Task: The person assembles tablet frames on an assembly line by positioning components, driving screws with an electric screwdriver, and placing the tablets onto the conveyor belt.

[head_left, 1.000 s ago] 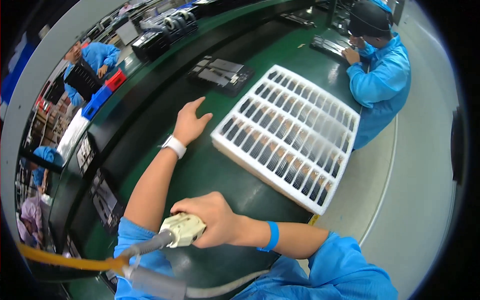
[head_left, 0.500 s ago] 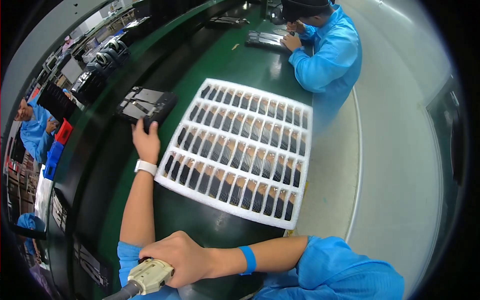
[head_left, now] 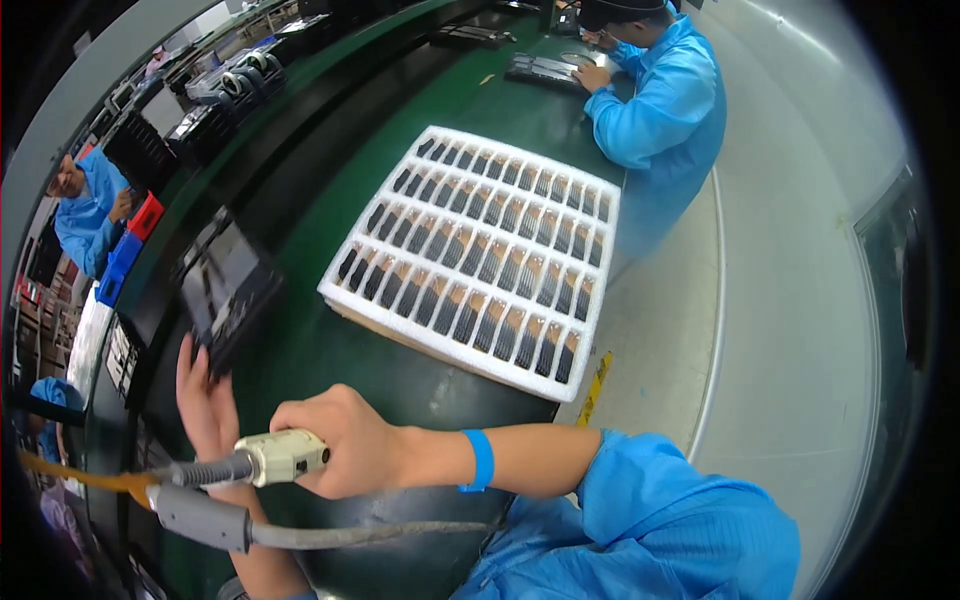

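My left hand (head_left: 207, 405) has its fingers at the near end of a flat black device (head_left: 228, 290) with a grey inner panel. The device is tilted and smeared by motion. My right hand (head_left: 345, 440) is closed around a cream-coloured handheld tool (head_left: 285, 457) with a ribbed grey cable sleeve. Which kind of tool it is does not show. Below it hangs a grey cable with a thick barrel-shaped piece (head_left: 205, 518), crossing in front of my left forearm. Right of the device lies a white foam tray (head_left: 450, 362) with rows of slots holding dark, ribbed parts.
A co-worker in a blue smock (head_left: 665, 110) works at the far right over another black device (head_left: 548, 70). At the left, another person (head_left: 90, 205) sits beyond red and blue bins (head_left: 122, 265). Yellow-black tape (head_left: 596, 388) marks the floor by the green bench (head_left: 400, 90).
My left hand has drawn the black device nearer and to the left, turning and tilting it. My right hand has risen slightly with the cream tool, and its cable has swung into view.
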Action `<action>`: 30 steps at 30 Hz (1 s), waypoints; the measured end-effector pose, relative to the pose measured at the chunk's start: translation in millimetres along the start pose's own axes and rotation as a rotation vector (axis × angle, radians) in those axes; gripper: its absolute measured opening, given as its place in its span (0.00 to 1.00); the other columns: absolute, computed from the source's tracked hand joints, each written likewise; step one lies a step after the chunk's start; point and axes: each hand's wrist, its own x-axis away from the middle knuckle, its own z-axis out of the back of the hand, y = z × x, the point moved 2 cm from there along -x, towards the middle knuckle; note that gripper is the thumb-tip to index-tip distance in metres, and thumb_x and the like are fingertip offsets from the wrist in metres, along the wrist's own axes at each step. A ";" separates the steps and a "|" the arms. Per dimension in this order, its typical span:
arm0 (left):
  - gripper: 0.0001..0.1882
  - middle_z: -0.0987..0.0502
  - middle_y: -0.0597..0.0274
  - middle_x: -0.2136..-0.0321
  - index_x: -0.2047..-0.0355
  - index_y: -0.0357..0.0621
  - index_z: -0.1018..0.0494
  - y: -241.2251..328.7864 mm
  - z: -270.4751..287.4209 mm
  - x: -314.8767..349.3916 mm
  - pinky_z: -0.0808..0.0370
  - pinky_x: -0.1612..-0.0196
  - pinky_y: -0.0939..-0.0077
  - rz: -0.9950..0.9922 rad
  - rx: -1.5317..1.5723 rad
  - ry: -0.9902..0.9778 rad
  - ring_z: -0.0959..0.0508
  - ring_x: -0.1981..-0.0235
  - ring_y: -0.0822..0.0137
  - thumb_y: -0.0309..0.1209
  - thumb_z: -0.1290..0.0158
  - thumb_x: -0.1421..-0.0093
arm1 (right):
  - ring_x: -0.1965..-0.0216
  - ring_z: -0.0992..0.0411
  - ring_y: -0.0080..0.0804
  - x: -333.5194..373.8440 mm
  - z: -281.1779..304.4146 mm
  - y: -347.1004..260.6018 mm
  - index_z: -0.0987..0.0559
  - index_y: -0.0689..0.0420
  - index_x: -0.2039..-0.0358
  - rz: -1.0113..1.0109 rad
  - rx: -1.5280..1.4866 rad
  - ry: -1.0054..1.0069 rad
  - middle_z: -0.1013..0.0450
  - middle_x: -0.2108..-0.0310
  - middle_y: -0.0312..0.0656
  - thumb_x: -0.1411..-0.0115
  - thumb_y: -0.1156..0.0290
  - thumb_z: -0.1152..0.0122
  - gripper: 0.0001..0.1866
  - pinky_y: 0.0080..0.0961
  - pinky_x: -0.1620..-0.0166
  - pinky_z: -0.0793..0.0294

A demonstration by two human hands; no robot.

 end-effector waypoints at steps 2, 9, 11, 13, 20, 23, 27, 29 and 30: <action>0.29 0.26 0.51 0.48 0.34 0.39 0.42 12.2 71.0 53.3 0.27 0.46 0.67 0.014 -0.012 0.002 0.24 0.49 0.63 0.25 0.50 0.35 | 0.76 0.25 0.48 -0.1 -6.1 -0.5 0.23 0.58 0.68 0.028 -0.031 0.014 0.26 0.78 0.46 0.59 0.78 0.33 0.15 0.31 0.73 0.27; 0.29 0.26 0.50 0.47 0.33 0.34 0.46 13.2 104.5 231.0 0.27 0.42 0.69 -0.055 -0.013 0.241 0.24 0.48 0.64 0.21 0.52 0.34 | 0.79 0.27 0.25 -0.2 -17.6 13.8 0.21 0.59 0.70 0.104 -0.160 0.186 0.26 0.79 0.41 0.52 0.76 0.33 0.07 0.24 0.73 0.27; 0.31 0.26 0.44 0.46 0.34 0.32 0.45 2.2 109.0 266.3 0.27 0.43 0.68 -0.054 0.008 0.313 0.24 0.47 0.61 0.18 0.50 0.36 | 0.67 0.23 0.21 14.0 -17.7 9.0 0.23 0.62 0.62 -0.237 -0.372 0.150 0.22 0.68 0.40 0.50 0.82 0.34 0.13 0.23 0.68 0.23; 0.31 0.28 0.43 0.45 0.35 0.32 0.45 -2.2 106.1 284.3 0.28 0.42 0.70 -0.027 -0.020 0.344 0.25 0.45 0.61 0.17 0.49 0.37 | 0.78 0.30 0.20 7.1 -20.2 -2.2 0.25 0.65 0.63 -0.271 -0.328 0.070 0.27 0.74 0.39 0.48 0.86 0.38 0.12 0.19 0.76 0.30; 0.28 0.32 0.47 0.40 0.42 0.33 0.32 -9.3 105.9 299.6 0.30 0.45 0.69 0.055 -0.657 0.419 0.26 0.49 0.60 0.24 0.39 0.43 | 0.85 0.34 0.22 17.2 -43.0 1.3 0.24 0.67 0.66 -0.371 -0.256 0.009 0.32 0.84 0.37 0.50 0.83 0.40 0.09 0.20 0.79 0.35; 0.35 0.34 0.49 0.38 0.47 0.38 0.27 -4.5 91.2 293.4 0.35 0.40 0.59 -0.278 -1.322 0.241 0.33 0.42 0.48 0.29 0.30 0.57 | 0.85 0.35 0.22 18.5 -46.6 5.8 0.24 0.67 0.66 -0.397 -0.282 0.032 0.32 0.84 0.37 0.50 0.83 0.40 0.09 0.20 0.79 0.35; 0.35 0.34 0.48 0.37 0.48 0.38 0.26 -12.3 93.7 294.5 0.34 0.41 0.60 -0.256 -1.318 0.239 0.32 0.43 0.49 0.28 0.30 0.59 | 0.85 0.35 0.22 19.6 -43.4 7.4 0.24 0.68 0.66 -0.430 -0.273 -0.011 0.33 0.85 0.37 0.50 0.83 0.40 0.09 0.20 0.79 0.35; 0.34 0.35 0.47 0.37 0.49 0.38 0.25 -15.2 92.5 294.3 0.34 0.41 0.60 -0.258 -1.296 0.257 0.32 0.43 0.48 0.27 0.29 0.60 | 0.85 0.36 0.22 20.2 -42.8 8.3 0.25 0.67 0.67 -0.447 -0.248 -0.018 0.34 0.86 0.36 0.50 0.83 0.41 0.09 0.20 0.79 0.36; 0.34 0.35 0.47 0.37 0.49 0.38 0.25 -16.3 92.5 294.0 0.34 0.41 0.60 -0.257 -1.293 0.253 0.32 0.43 0.48 0.27 0.29 0.60 | 0.85 0.36 0.22 19.9 -43.0 8.9 0.25 0.67 0.67 -0.449 -0.244 -0.016 0.34 0.86 0.36 0.50 0.83 0.41 0.09 0.20 0.79 0.36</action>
